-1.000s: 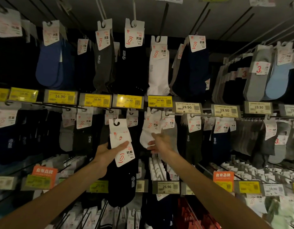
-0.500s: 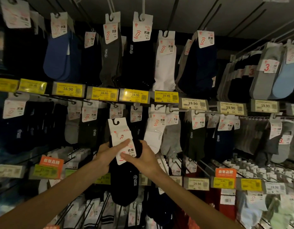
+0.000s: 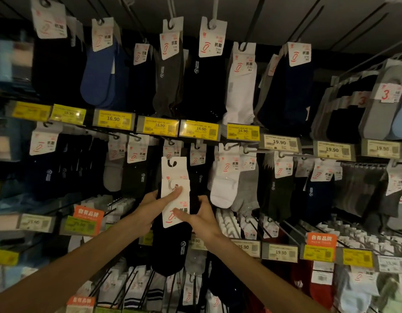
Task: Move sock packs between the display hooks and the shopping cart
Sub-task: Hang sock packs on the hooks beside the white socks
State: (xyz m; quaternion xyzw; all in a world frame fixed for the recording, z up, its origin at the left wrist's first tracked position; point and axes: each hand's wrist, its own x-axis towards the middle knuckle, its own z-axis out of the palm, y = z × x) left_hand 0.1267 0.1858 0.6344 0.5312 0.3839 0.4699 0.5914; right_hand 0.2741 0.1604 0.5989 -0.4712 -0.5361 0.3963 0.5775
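Observation:
A pack of black socks (image 3: 170, 249) with a white card header hangs in front of the middle row of the display. My left hand (image 3: 153, 205) grips its left side, the thumb lying across the white card. My right hand (image 3: 201, 216) holds the right side, thumb on the card's lower part. A second white card with a hook hole sits above the first, so two packs may be stacked in my hands. Just above them a display hook (image 3: 170, 143) carries more black packs. The shopping cart is out of view.
Rows of hooks hold sock packs: a white pack (image 3: 224, 181) right of my hands, a blue pack (image 3: 98, 80) upper left, grey ones at far right. Yellow price tags (image 3: 159, 127) line the rails. Bare metal pegs (image 3: 251, 224) jut out below right.
My right hand left the white socks and came onto the black pack beside my left hand. The view has moved closer to the display.

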